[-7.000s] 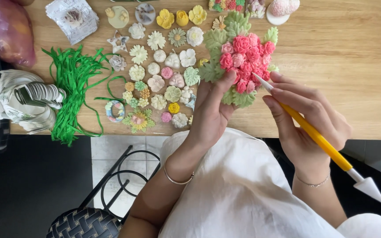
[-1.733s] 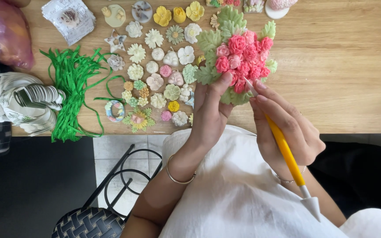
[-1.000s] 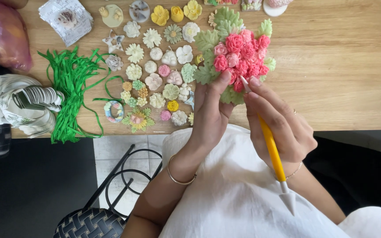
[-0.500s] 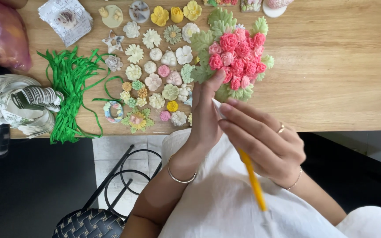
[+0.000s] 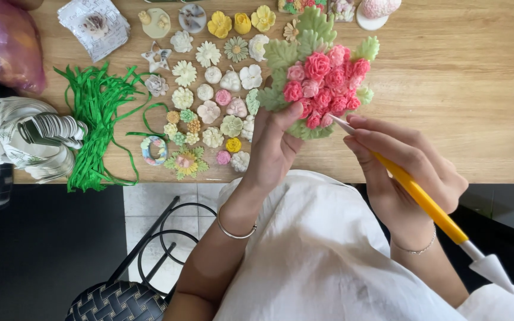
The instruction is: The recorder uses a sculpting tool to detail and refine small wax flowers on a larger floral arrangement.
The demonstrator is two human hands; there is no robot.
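Observation:
My left hand [image 5: 275, 145] holds up a clay bouquet [image 5: 319, 74] of pink and red flowers with pale green leaves, thumb pressed on its lower left edge. In my right hand [image 5: 403, 169] I grip a yellow-handled sculpting tool [image 5: 423, 199] like a pen. Its thin tip touches the bouquet's lower right edge; its white cone end points down to the right. Both hands hover over the front edge of a wooden table [image 5: 477, 89].
Several small clay flowers [image 5: 209, 101] lie spread on the table left of the bouquet. Further left are green raffia strands [image 5: 93, 128], a stack of white paper pieces [image 5: 31, 139] and a purple bag [image 5: 7, 41]. A stool [image 5: 120, 300] stands below on the dark floor.
My right hand turned the tool from pointing down toward my lap to slanting right, and its tip returned to the bouquet's lower right edge. The bouquet stayed in my left hand.

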